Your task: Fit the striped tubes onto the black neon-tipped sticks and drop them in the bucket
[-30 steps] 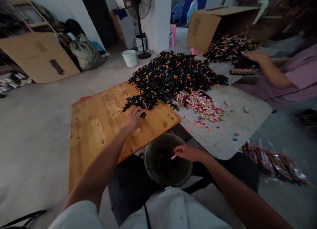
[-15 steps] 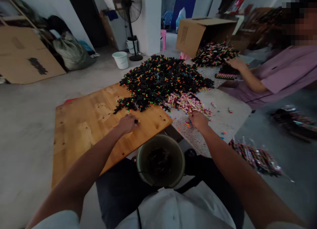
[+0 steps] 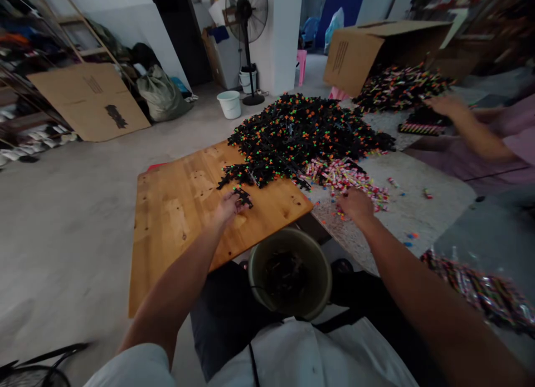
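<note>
My left hand [image 3: 228, 208] is closed on a small black plastic toy gun [image 3: 243, 197] with a green tip, just above the wooden board [image 3: 167, 208]. In front of it rises a big heap of similar black toy guns [image 3: 309, 130] with orange and green tips. My right hand [image 3: 358, 204] is at the near edge of a pile of small pink-and-white tubes [image 3: 340, 175]. Its fingers are pinched together, and what they hold, if anything, I cannot make out. Tiny coloured bits lie beside that hand on the speckled tabletop [image 3: 434, 208].
Between my legs stands a bucket [image 3: 254, 275] with dark pieces inside. At the right, a co-worker's hand [image 3: 449, 105] works near a tipped cardboard box [image 3: 351, 58] and a second heap [image 3: 401, 88]. Clear-wrapped packs [image 3: 480, 286] lie low at the right. A fan [image 3: 246, 41] stands behind.
The view has turned left, so everything sits further right. My left hand has turned over, and the black toy gun in it shows more fully. My right hand stays by the tubes.
</note>
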{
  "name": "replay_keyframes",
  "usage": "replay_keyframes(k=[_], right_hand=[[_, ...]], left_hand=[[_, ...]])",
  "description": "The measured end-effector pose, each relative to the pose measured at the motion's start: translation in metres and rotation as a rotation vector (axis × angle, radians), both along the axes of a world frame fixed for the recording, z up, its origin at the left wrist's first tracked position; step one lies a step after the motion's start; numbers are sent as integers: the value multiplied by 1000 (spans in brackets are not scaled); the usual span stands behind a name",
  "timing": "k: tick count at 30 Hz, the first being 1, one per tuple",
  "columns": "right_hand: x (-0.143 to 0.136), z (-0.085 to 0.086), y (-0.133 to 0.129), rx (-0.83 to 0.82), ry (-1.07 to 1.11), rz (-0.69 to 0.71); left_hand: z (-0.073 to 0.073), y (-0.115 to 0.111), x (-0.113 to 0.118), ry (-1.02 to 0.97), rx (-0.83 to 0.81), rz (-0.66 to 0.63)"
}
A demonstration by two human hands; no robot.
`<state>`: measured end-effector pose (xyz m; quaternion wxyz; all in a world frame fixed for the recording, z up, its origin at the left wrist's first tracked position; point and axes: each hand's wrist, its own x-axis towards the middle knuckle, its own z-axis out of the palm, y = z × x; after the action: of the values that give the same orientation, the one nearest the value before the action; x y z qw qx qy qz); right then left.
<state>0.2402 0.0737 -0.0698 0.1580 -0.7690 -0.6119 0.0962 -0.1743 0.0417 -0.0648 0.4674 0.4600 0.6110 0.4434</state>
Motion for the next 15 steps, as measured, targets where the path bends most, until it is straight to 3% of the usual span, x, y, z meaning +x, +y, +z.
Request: replay_keyframes(k=[2, 4, 7, 9, 15], right_hand=[[-25, 2, -23, 98, 175, 13], [-59, 4, -50, 191, 498, 137], [-109, 6, -85, 89, 1030, 306], [-132, 7, -99, 15, 1276, 336], [-142, 14, -109, -11, 1512, 280]], left_hand=[[0, -13, 16, -427, -9, 21], [1, -25, 37, -658, -19, -6], [7, -39, 69, -774, -24, -53], [13, -45, 85, -832, -25, -56], [20, -57, 104, -853, -4, -61]])
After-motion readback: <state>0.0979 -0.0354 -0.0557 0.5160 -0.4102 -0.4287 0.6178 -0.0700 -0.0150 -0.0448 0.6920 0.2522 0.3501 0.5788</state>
